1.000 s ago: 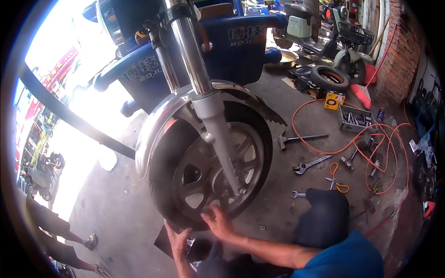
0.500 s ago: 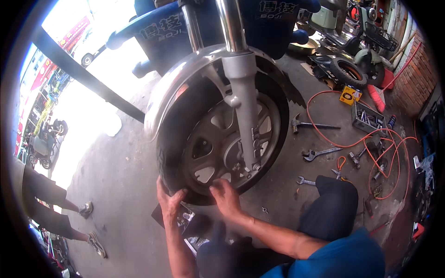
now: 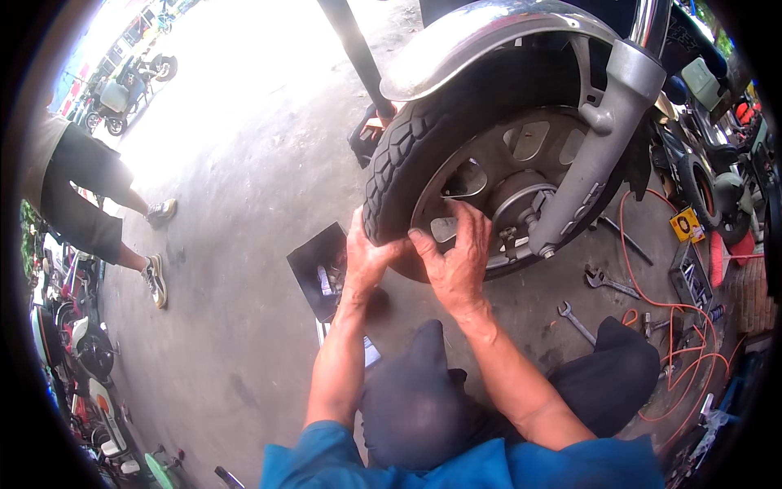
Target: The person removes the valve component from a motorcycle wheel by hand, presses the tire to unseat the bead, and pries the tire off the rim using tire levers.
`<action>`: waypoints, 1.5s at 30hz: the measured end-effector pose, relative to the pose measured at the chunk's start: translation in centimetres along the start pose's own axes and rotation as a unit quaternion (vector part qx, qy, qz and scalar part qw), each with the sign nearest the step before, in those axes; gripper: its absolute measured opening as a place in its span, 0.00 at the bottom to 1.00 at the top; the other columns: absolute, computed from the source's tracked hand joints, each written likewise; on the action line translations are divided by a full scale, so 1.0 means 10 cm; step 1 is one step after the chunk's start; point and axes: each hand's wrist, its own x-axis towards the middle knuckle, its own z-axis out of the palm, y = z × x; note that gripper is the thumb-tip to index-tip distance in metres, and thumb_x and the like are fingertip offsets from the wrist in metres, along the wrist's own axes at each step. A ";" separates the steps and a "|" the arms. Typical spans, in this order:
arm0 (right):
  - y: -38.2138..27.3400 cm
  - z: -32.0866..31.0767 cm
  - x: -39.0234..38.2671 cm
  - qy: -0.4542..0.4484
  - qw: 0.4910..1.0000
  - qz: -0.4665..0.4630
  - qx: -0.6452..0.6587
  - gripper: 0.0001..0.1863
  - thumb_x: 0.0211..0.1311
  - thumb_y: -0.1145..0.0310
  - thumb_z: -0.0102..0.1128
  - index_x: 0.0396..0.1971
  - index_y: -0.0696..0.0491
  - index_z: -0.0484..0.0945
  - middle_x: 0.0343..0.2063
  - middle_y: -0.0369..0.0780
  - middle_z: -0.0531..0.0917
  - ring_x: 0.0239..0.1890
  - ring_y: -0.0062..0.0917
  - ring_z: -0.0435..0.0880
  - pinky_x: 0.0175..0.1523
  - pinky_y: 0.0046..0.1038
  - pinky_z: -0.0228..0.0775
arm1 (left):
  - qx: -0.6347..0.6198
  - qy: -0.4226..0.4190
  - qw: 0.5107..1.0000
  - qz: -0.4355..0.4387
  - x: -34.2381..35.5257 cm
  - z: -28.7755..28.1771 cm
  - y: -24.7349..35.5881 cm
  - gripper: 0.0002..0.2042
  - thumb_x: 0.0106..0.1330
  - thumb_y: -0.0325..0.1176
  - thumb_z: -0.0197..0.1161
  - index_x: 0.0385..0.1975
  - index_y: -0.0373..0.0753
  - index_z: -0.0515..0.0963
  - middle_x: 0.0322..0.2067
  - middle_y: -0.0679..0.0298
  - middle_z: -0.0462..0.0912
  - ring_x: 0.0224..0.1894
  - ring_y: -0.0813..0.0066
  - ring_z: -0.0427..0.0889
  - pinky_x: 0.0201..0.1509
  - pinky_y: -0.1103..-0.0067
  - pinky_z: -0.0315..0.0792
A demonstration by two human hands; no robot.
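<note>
A front wheel with a black treaded tire (image 3: 399,167) and a grey spoked rim (image 3: 509,191) stands below a shiny metal fender (image 3: 489,37). My left hand (image 3: 371,254) grips the tire's lower left edge, its fingers along the tread and its thumb across the underside. Just to the right, my right hand (image 3: 459,265) is on the wheel's lower side, its thumb against the tire and its bent fingers reaching over the rim near a spoke opening. A grey fork leg (image 3: 590,155) runs down to the axle on the right.
Under my left forearm sits a dark open box (image 3: 314,265) with small items. Wrenches (image 3: 578,322), an orange hose (image 3: 623,244) and a metal tool tray (image 3: 691,277) lie to the right. Another person (image 3: 90,191) stands at left, near parked scooters (image 3: 98,350).
The view has shifted, so the wheel now appears higher and farther right. My right hand's fingers have spread from the thumb and reach farther onto the rim; my left hand stays on the tire.
</note>
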 end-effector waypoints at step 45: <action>-0.40 -0.46 0.83 -0.050 0.905 -0.420 0.036 0.16 0.51 0.62 0.63 0.39 0.51 0.77 0.44 0.37 0.78 0.53 0.30 0.76 0.58 0.32 0.63 | -0.024 -0.147 0.983 -0.108 -0.38 -0.31 0.29 0.49 0.40 0.57 0.79 0.58 0.28 0.67 0.48 0.60 0.78 0.51 0.71 0.76 0.57 0.75 0.68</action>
